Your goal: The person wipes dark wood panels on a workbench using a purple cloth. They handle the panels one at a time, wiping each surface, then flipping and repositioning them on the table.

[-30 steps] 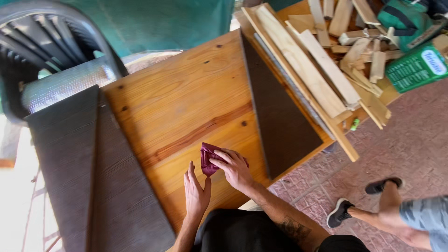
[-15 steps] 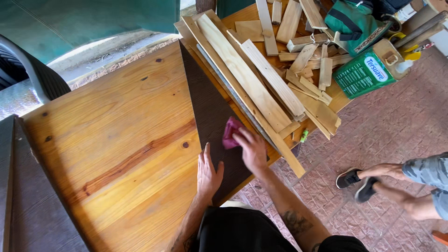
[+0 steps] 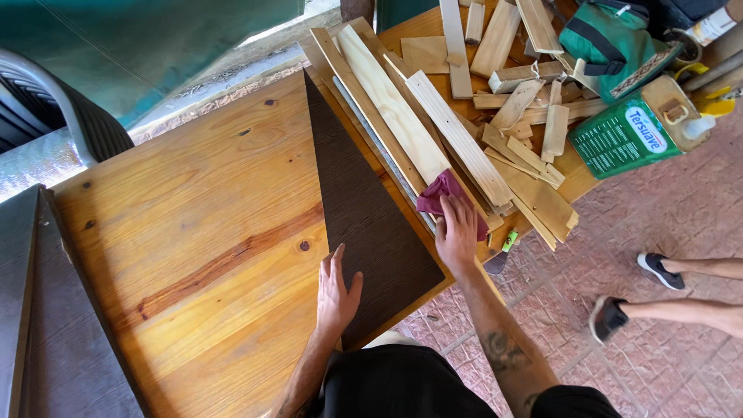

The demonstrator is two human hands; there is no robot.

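One maroon cloth [image 3: 443, 195] under right hand [image 3: 457, 232].

Wood offcuts [image 3: 495, 139] crowding right side

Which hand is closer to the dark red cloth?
The right hand: it lies on the dark red cloth, pressing it at the dark panel's edge. The left hand rests flat on that panel, apart from the cloth.

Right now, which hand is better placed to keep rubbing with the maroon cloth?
Right. The right hand already presses the maroon cloth at the dark panel's far edge, while the left hand lies flat on the panel, steadying it.
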